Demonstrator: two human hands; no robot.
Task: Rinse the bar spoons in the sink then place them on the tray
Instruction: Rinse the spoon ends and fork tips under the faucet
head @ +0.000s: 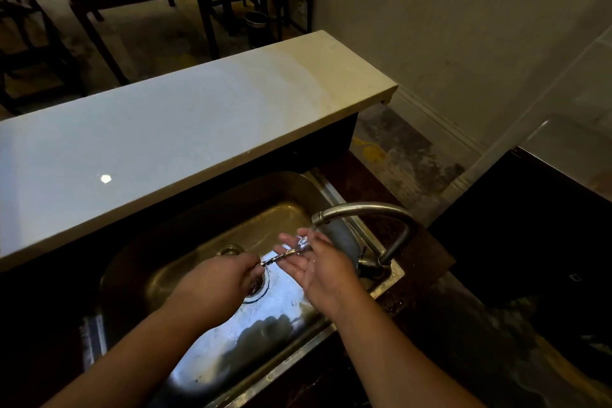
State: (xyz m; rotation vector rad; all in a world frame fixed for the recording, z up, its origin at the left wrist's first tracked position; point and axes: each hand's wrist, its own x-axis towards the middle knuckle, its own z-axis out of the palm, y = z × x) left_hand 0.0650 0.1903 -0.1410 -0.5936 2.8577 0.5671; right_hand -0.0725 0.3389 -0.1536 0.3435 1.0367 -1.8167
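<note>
- Left hand [215, 278] pinches the bar spoon [284, 254] by its slim, glinting metal stem, bowl aimed at two o'clock, right under the curved faucet [364, 209] spout.
- Right hand [314, 262] lies open, palm up, fingers cradling the bowl, probably to rub it clean.
- Stainless sink [159, 242] gleams wet; faucet mounted at three o'clock.
- No tray in sight.

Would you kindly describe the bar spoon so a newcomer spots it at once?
Below the pale counter lies the steel sink with a curved faucet. Under its spout the bar spoon bridges two hands: left hand pinching the handle, right hand open beneath the bowl. It alone is a slim, glinting rod.
</note>
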